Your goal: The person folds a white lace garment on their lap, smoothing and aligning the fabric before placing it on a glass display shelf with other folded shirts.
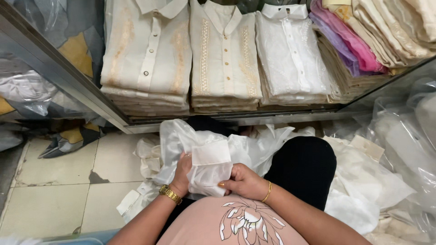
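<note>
Both hands hold a sheer white garment (213, 154) bunched in my lap. My left hand (181, 174), with a gold watch at the wrist, grips the fabric on its left side. My right hand (243, 181), wearing a gold bangle, pinches the lower edge of a folded cuff or sleeve end (210, 165). The rest of the garment spreads over my knees toward the shelf. My black-clad knee (302, 165) shows to the right.
A low shelf (227, 119) ahead holds stacks of folded cream and white embroidered shirts (225, 59), with pink and purple fabric (345, 41) at the right. More white garments and clear plastic bags (395, 149) lie on the right. Tiled floor (54, 181) lies at left.
</note>
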